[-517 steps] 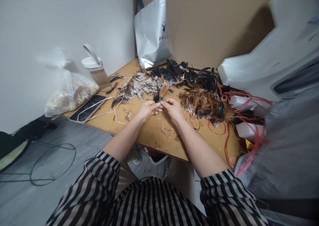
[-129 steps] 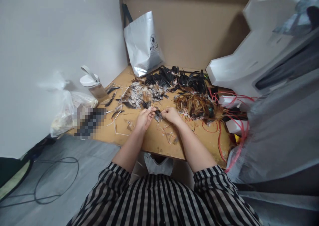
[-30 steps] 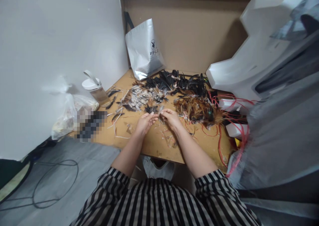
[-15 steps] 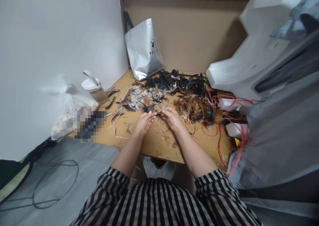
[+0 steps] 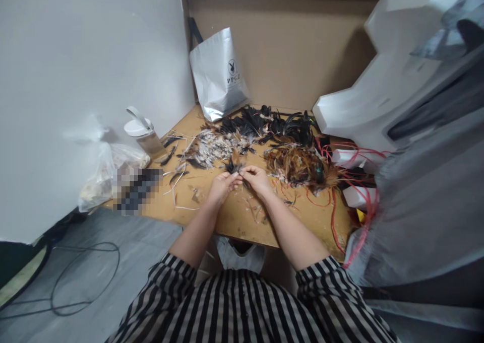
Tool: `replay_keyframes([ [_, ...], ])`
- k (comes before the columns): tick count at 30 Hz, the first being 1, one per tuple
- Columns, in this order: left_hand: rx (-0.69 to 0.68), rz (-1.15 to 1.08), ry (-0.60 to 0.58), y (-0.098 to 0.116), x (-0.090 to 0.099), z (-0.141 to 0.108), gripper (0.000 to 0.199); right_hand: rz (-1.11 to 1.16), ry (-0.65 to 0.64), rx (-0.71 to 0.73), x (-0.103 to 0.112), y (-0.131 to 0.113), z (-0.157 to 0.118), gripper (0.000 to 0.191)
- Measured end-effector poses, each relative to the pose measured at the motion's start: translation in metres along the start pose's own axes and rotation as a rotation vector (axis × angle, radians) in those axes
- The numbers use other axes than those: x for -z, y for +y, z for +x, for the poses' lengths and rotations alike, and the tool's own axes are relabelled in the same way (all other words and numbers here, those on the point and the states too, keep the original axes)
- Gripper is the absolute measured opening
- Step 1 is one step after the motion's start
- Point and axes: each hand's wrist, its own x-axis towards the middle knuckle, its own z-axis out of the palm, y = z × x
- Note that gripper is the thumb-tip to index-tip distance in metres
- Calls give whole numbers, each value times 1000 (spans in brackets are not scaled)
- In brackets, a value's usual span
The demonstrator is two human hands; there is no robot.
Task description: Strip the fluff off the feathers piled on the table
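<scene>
Between my two hands stands a small bunch of dark and brown feathers (image 5: pixel 235 162), its tips pointing away from me. My left hand (image 5: pixel 224 186) is closed in a pinch at the base of the bunch. Right beside it, my right hand (image 5: pixel 257 180) pinches at the same spot, fingertips almost touching the left ones; whether it grips a quill or something else is too small to tell. Beyond them lie a pile of pale feathers (image 5: pixel 217 145), a pile of black feathers (image 5: pixel 260 121) and, to the right, a heap of brown feathers (image 5: pixel 302 165).
Scraps of feather litter the wooden table (image 5: pixel 234 227). A silver bag (image 5: pixel 215 76) leans at the back, a lidded cup (image 5: pixel 149 140) and a plastic bag (image 5: pixel 96 182) stand left. Red strings (image 5: pixel 335 222) trail along the right edge, near white boxes (image 5: pixel 357 197).
My right hand has come in against my left, closing the small gap between them. The feather bunch now stands upright at my fingertips, with brown feathers showing.
</scene>
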Motion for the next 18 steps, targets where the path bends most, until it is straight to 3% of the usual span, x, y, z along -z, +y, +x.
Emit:
replay_keyframes([
  [8, -24, -47, 4, 1, 3, 1, 20, 115, -16, -10, 12, -6, 5, 26],
  [15, 13, -205, -28, 5, 6, 2, 13, 102, -280, -143, 15, -14, -2, 43],
  [18, 17, -207, -15, 6, 5, 2, 11, 67, -330, -165, 10, -10, -4, 39],
])
